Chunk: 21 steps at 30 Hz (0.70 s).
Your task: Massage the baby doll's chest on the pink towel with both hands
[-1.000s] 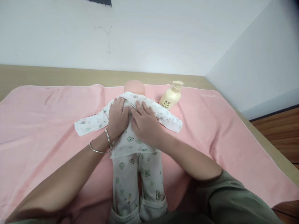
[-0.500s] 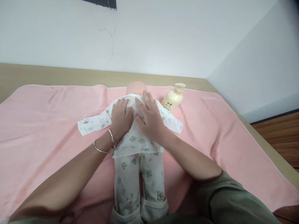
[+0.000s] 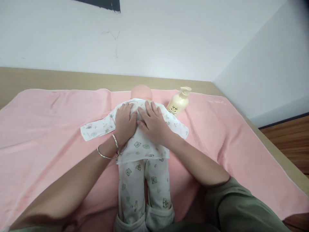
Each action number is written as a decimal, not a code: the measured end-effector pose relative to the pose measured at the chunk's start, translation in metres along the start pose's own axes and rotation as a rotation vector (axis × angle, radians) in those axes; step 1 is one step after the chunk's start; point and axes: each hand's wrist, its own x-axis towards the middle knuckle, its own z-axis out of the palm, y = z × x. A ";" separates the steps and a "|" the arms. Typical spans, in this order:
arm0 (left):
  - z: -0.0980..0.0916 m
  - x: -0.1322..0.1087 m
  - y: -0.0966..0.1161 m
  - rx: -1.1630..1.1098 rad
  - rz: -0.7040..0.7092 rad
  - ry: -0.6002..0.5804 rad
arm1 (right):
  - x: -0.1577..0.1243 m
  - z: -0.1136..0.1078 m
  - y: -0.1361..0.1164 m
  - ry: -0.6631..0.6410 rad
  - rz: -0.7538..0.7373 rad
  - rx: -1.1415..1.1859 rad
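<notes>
A baby doll (image 3: 142,151) in a white printed top and trousers lies face down on a pink towel (image 3: 48,129), its bare head (image 3: 142,92) pointing away from me. My left hand (image 3: 124,122), with two silver bangles at the wrist, lies flat on the left side of the doll's back. Pressed flat on the right side of the back is my right hand (image 3: 153,124), fingers stretched toward the neck. Both hands touch the doll's top and hold nothing.
A cream pump bottle (image 3: 178,101) lies tilted on the towel just right of the doll's shoulder. The towel covers a wooden surface (image 3: 60,79) set against a white wall. The surface's right edge (image 3: 277,151) drops to a wooden floor.
My right hand slid up the doll's back toward the neck, then drew back slightly. My left hand stayed in place on the back.
</notes>
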 end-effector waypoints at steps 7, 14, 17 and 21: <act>0.000 0.000 -0.001 -0.001 -0.012 -0.009 | -0.002 -0.006 -0.004 0.125 -0.010 0.036; 0.000 0.000 -0.001 0.063 0.012 -0.044 | 0.005 -0.001 0.004 0.053 0.004 0.047; -0.003 0.000 0.000 0.103 0.011 -0.082 | 0.008 -0.001 0.009 0.148 -0.001 0.063; -0.006 0.002 -0.001 0.161 0.086 -0.102 | 0.008 0.009 0.008 0.101 -0.010 -0.014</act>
